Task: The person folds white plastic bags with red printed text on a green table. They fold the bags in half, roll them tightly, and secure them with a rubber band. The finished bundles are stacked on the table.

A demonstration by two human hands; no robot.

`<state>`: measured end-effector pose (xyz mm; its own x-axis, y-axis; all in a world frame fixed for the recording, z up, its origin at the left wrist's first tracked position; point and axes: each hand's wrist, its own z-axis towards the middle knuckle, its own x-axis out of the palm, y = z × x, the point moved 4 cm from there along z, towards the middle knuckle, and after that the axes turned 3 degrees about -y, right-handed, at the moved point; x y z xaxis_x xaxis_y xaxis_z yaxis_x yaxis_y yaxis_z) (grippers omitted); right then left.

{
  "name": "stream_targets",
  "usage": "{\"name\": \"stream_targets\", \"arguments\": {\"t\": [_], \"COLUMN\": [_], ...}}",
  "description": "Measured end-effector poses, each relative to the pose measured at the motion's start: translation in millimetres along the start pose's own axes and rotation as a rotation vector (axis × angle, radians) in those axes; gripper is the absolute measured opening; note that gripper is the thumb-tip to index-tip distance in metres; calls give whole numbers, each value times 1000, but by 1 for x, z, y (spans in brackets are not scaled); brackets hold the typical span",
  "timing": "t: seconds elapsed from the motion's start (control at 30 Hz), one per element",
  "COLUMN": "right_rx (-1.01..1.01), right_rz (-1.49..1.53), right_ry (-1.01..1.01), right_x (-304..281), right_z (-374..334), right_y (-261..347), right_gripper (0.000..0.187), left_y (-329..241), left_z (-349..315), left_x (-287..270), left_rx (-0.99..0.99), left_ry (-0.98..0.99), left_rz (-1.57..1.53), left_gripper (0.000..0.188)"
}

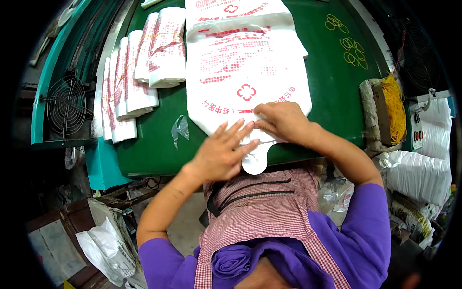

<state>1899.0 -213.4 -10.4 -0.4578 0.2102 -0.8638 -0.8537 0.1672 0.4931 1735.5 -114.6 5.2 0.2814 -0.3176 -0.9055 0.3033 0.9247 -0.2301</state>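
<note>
Left hand, fingers fanned apart, palm down across the narrow near end of the white bag. Right hand comes in from the other side, fingers curled, thumb tucked low against the plastic; whether it pinches a layer, you cannot tell from here. The fingertips of the two meet, or very nearly, right over the bag's middle line!

And the bag itself: flat on the green surface, red print running down it, a red emblem just above the hands, its corners slanting inward towards the person. A rounded white tab pokes out beneath the left hand, over the near edge. Farther up, a crease, then more red print running out of the picture.

Out to the left, a scrap of clear film near the bag, and beyond it the rolls, white and red-printed, leaning side by side in a slanting row, yellow bands about them. Over on the right, loose yellow bands in loops towards the far corner, and at the surface's edge a box crammed with more of them. Past that, red buttons on a control panel and bulky white bundles. Far left, a round wire fan guard!
</note>
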Motion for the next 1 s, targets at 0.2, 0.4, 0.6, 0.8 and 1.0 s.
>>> {"name": "stream_targets", "arguments": {"t": [0.2, 0.4, 0.6, 0.8, 1.0], "right_rx": [-74, -220, -210, 443, 468], "right_rz": [-140, -131, -105, 1321, 1772], "right_ry": [-167, -110, -117, -132, -273], "right_x": [-16, -22, -2, 14, -2], "right_z": [-1, -2, -17, -85, -49], "right_y": [-23, 13, -3, 11, -65], "right_gripper": [43, 66, 70, 54, 50], "left_y": [25, 95, 31, 54, 47], "left_z": [21, 62, 31, 51, 22], "left_x": [16, 2, 3, 9, -13], "left_rx": [-167, -522, -130, -338, -85], "left_ry": [-58, 148, 7, 127, 304], "left_rz": [-48, -113, 119, 74, -273], "left_gripper": [31, 23, 57, 38, 41]}}
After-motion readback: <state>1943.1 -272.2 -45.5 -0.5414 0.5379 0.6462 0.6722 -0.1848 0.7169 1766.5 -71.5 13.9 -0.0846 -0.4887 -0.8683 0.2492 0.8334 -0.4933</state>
